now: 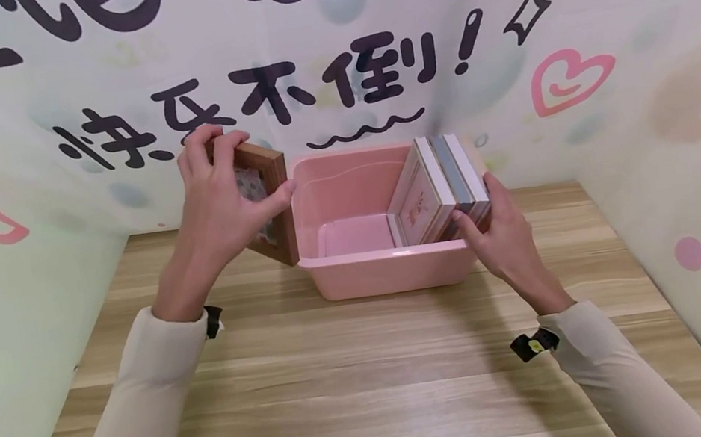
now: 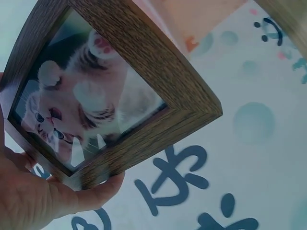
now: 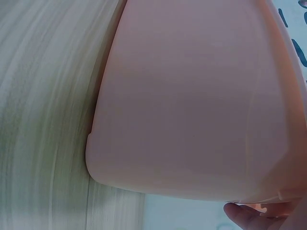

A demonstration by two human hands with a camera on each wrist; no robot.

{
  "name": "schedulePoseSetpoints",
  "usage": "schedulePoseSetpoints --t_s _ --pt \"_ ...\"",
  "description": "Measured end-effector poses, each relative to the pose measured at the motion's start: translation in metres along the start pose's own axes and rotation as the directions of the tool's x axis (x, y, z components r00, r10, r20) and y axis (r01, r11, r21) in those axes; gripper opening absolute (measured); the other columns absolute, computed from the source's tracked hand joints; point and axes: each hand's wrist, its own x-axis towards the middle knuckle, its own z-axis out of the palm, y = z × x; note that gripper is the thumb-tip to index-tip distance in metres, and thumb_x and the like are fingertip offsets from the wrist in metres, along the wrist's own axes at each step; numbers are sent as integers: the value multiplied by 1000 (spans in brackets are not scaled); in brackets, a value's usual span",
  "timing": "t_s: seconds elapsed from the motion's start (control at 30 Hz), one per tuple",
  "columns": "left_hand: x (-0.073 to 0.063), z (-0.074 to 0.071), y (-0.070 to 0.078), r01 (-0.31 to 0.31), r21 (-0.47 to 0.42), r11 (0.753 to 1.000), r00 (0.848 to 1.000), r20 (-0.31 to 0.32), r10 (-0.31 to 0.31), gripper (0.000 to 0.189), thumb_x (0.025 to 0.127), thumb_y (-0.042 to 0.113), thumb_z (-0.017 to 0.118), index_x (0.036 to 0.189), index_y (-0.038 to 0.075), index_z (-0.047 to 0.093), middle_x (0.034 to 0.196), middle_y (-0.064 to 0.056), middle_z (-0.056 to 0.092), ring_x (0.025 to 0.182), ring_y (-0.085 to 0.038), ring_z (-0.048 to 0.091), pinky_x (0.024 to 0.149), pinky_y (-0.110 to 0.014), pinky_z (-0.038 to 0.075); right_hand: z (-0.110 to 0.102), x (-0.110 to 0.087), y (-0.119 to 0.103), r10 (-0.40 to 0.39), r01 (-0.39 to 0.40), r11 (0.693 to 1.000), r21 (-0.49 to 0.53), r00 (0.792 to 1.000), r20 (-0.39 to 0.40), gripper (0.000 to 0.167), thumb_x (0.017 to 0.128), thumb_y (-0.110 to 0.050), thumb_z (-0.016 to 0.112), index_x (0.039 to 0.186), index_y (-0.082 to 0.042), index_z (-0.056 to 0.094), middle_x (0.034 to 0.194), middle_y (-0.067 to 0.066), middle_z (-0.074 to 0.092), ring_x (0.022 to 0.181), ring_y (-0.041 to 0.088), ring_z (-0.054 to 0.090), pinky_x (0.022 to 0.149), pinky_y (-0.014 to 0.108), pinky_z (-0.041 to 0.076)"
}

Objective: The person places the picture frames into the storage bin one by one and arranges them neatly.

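My left hand (image 1: 222, 204) grips a brown wooden picture frame (image 1: 266, 201), held upright just left of a pink plastic bin (image 1: 385, 270). In the left wrist view the picture frame (image 2: 120, 86) shows a kitten photo, with my fingers (image 2: 72, 196) curled under its lower corner. My right hand (image 1: 495, 227) holds several books (image 1: 444, 185) that lean at the bin's right side, fingers wrapped on their near edge. The right wrist view shows the bin's outer wall (image 3: 192, 96) close up and a fingertip (image 3: 240, 213) at the bottom.
The bin stands near the back of a wooden table (image 1: 363, 390). A printed backdrop with dark characters and pink hearts (image 1: 568, 80) closes off the back and both sides. Both arms wear cream sleeves.
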Motion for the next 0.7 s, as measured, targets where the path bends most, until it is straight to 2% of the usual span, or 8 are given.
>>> schedulePoseSetpoints --t_s 0.2,0.37,0.5,0.7 --pt "19 9 17 -57 -7 998 997 55 57 74 80 52 71 137 13 47 148 -13 26 137 -33 22 101 -55 42 -1 0 4 3 -3 1000 -4 1000 -2 76 94 -42 60 155 -10 26 142 21 45 119 36 50 94 62 45" --pt "35 18 28 -113 -18 993 991 76 114 75 79 55 71 138 15 48 149 -12 26 139 -30 22 103 -53 42 -2 0 5 -3 3 1000 -9 1000 4 76 94 -42 59 155 -10 26 143 20 44 121 36 49 95 62 45" --pt "47 27 35 -168 -43 985 981 87 171 75 78 55 71 138 16 49 151 -10 27 141 -27 21 105 -52 41 -2 1 5 -3 3 1000 -12 1000 7 76 94 -42 59 155 -10 26 143 20 44 121 36 49 95 63 44" --pt "62 43 46 -245 -85 966 964 86 252 75 77 54 72 137 15 49 149 -11 29 136 -30 24 101 -48 43 1 2 4 -10 10 1000 -9 1000 -5 76 94 -41 60 154 -8 27 144 21 44 122 39 50 96 63 43"
